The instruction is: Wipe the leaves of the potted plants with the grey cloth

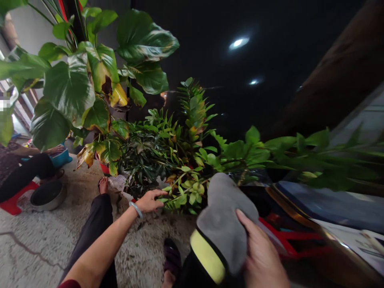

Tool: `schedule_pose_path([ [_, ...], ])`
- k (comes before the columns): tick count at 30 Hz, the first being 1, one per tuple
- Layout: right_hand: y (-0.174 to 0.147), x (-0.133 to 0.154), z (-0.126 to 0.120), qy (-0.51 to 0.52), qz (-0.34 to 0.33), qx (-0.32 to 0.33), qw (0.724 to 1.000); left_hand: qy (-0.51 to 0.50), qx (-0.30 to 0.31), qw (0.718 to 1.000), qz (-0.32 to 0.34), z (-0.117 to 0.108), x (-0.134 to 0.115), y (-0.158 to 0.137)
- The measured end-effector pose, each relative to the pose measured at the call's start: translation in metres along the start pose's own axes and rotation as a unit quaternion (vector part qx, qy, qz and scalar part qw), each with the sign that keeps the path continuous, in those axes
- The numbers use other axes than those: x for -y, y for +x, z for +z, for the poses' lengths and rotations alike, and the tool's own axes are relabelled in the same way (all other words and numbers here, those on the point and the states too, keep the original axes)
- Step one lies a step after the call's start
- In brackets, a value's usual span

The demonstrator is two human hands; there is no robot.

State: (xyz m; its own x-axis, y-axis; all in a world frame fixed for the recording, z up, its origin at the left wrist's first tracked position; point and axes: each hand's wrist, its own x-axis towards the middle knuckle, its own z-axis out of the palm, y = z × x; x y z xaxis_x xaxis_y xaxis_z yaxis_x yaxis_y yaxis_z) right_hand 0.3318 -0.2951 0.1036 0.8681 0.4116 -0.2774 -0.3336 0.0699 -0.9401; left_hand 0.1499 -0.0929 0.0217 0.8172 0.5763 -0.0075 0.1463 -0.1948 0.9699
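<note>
My left hand (150,201), with a pale bangle on the wrist, reaches into the low leaves of a green plant (189,192). Its fingers are stretched out and apart, with the fingertips at the leaves; I see nothing gripped in them. My right hand (261,252) is closed around a soft grey fabric piece (225,216) with rounded lobes, whose exact kind I cannot make out. Below it is a yellow band (210,256) edged in black, over the dark cloth at my leg. The right fingertips are partly hidden.
Large-leaved plant (70,86) with browning leaves rises at left. Behind the greenery stands a dark glossy panel (270,52). A person's arm (30,151), a red stool (19,198) and a round basin (48,196) are at left. Red-framed items (295,242) lie at right.
</note>
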Motion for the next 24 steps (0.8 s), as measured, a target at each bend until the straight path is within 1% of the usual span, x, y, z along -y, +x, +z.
schedule_pose_path([
  [1,0.005,-0.001,0.017,0.023,0.016,-0.002,1.0,0.001,0.0,1.0,-0.001,0.001,-0.001,-0.001],
  [2,0.005,-0.005,0.033,0.026,0.041,0.02,0.999,0.002,0.001,1.0,-0.004,0.002,-0.003,-0.002],
  [4,-0.004,-0.019,0.054,-0.025,0.084,0.12,0.989,0.002,0.004,1.0,-0.013,0.002,-0.006,-0.004],
  [5,-0.013,-0.028,0.057,-0.065,0.097,0.175,0.978,-0.002,0.008,1.0,-0.016,0.0,-0.007,-0.005],
  [6,-0.023,-0.036,0.055,-0.102,0.1,0.22,0.965,-0.008,0.013,1.0,-0.016,-0.001,-0.007,-0.005],
  [7,-0.032,-0.042,0.048,-0.129,0.096,0.251,0.955,-0.015,0.017,1.0,-0.016,-0.003,-0.007,-0.006],
  [8,-0.04,-0.045,0.038,-0.146,0.091,0.262,0.949,-0.022,0.019,0.999,-0.016,-0.005,-0.008,-0.006],
  [10,-0.044,-0.043,0.016,-0.152,0.093,0.242,0.954,-0.029,0.014,0.999,-0.019,-0.006,-0.007,-0.005],
  [12,-0.032,-0.03,0.002,-0.129,0.101,0.169,0.972,-0.028,0.006,0.999,-0.023,-0.003,-0.007,-0.004],
  [13,-0.023,-0.022,0.002,-0.108,0.094,0.118,0.983,-0.029,0.005,0.999,-0.023,0.0,-0.007,-0.003],
  [15,-0.003,-0.009,0.012,-0.055,0.064,0.031,0.996,-0.038,0.01,0.999,-0.021,0.006,-0.008,-0.002],
  [16,0.003,-0.006,0.021,-0.037,0.052,0.011,0.998,-0.042,0.013,0.999,-0.02,0.009,-0.009,-0.002],
  [17,0.006,-0.006,0.031,-0.032,0.045,0.011,0.998,-0.044,0.012,0.999,-0.021,0.011,-0.01,-0.002],
  [18,0.004,-0.009,0.04,-0.046,0.042,0.034,0.998,-0.043,0.006,0.999,-0.022,0.012,-0.01,-0.002],
  [19,-0.002,-0.014,0.047,-0.075,0.039,0.075,0.994,-0.041,-0.005,0.999,-0.022,0.012,-0.011,-0.003],
  [20,-0.012,-0.021,0.049,-0.113,0.034,0.129,0.985,-0.038,-0.018,0.999,-0.022,0.01,-0.011,-0.003],
  [22,-0.036,-0.033,0.039,-0.188,0.013,0.232,0.954,-0.033,-0.043,0.998,-0.02,0.005,-0.01,-0.003],
  [23,-0.048,-0.036,0.029,-0.215,0.007,0.263,0.94,-0.033,-0.049,0.998,-0.019,0.002,-0.009,-0.004],
  [24,-0.057,-0.035,0.018,-0.234,0.009,0.277,0.932,-0.034,-0.052,0.998,-0.021,0.0,-0.008,-0.004],
])
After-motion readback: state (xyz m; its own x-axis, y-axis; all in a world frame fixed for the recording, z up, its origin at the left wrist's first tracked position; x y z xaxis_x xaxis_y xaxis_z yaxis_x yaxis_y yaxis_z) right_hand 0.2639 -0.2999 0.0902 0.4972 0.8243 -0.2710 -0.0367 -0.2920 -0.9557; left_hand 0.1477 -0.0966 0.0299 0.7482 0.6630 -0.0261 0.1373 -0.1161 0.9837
